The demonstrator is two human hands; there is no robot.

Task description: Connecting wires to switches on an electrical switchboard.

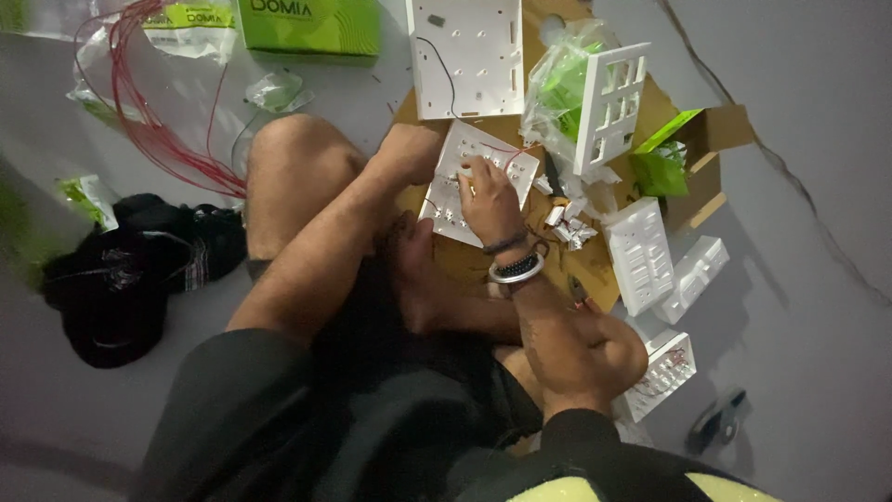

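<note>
I sit on the floor, and a white plastic switch plate (497, 156) with red wires lies on brown cardboard (483, 260) before me. My left hand (409, 151) grips the plate's left edge. My right hand (485, 191), with bracelets at the wrist, rests on top of the plate, fingers pressed on its middle. Whether the fingers pinch something small I cannot tell.
A larger white panel (465, 56) and a white grid frame (609, 102) lie beyond the plate. More white plastic parts (641, 251) sit at right. A bundle of red wire (139, 102), a green box (311, 26) and a dark cloth heap (121, 279) are at left.
</note>
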